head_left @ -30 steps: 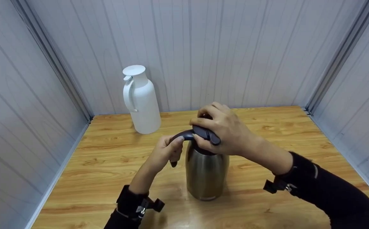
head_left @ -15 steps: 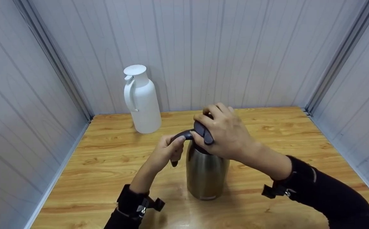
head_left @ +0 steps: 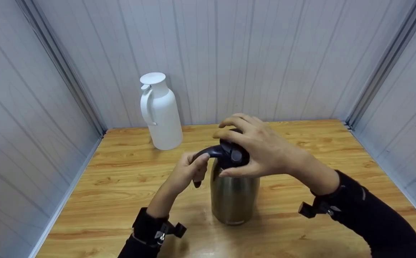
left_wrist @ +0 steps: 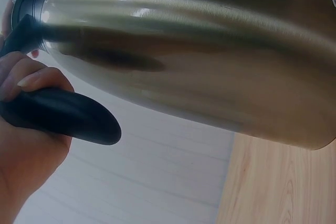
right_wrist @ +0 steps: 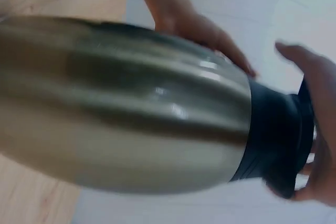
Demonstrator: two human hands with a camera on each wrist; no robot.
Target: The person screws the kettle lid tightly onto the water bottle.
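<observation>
Between our hands the steel flask (head_left: 233, 195) stands upright on the worktop (head_left: 122, 186): left hand (head_left: 190, 172) clamped on its handle (head_left: 208, 153), right hand (head_left: 261, 150) gripping the lid (head_left: 233, 154).

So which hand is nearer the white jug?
Left. The left hand grips the steel flask's handle, on the side toward the white jug; the right hand grips the lid, farther away.

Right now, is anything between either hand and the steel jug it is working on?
Nothing visible. The left hand grips the black handle directly, and the right hand curls over the black lid of the steel jug. The white jug stands apart, behind.
</observation>
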